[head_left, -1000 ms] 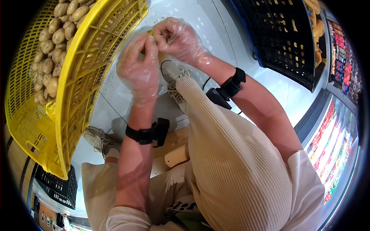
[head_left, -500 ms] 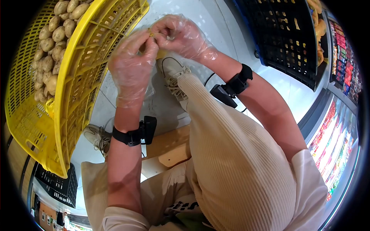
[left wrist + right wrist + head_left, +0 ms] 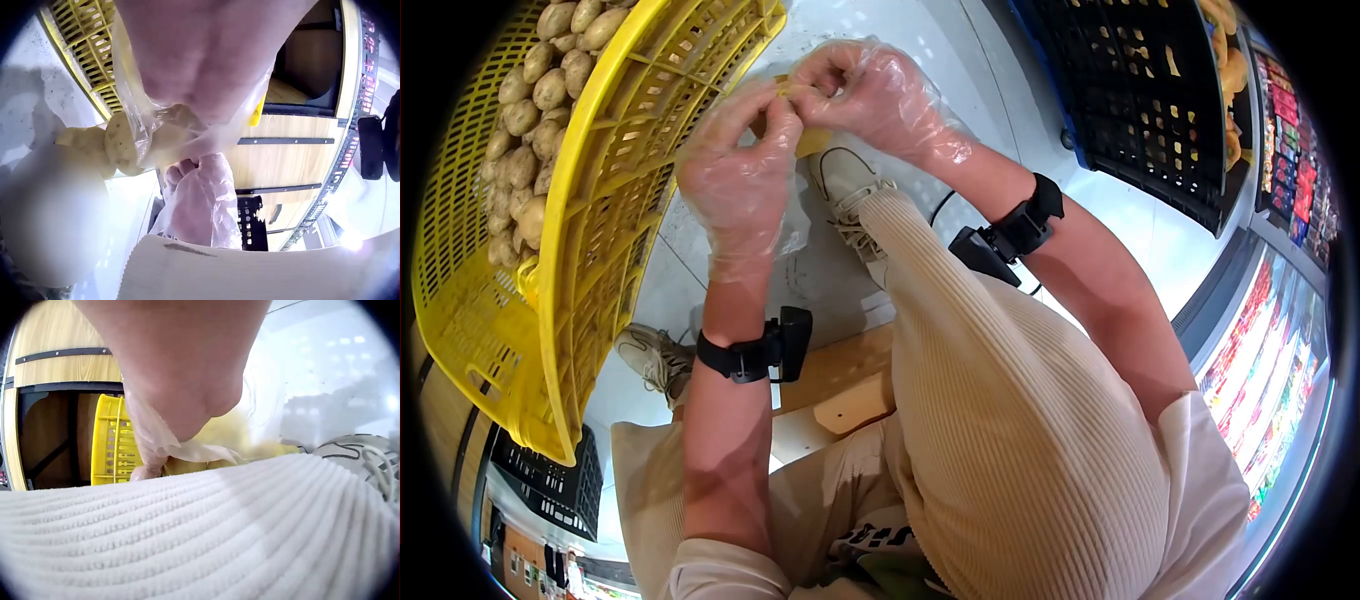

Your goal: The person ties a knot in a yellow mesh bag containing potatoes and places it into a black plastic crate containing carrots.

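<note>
My left hand (image 3: pixel 735 180) and right hand (image 3: pixel 885 105) in clear plastic gloves (image 3: pixel 750 215), both pinching a yellow piece (image 3: pixel 783 88), mostly hidden, yellow crate (image 3: pixel 560 220) holding potatoes (image 3: pixel 522 117) to my left.

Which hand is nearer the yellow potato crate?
Left. In the head view, the left hand is close beside the yellow potato crate; the right hand is farther off, beyond the left.

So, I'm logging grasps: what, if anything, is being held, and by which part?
The left hand and right hand both pinch a yellow thing where they meet; the hands hide much of it, so which part they hold cannot be told.
</note>
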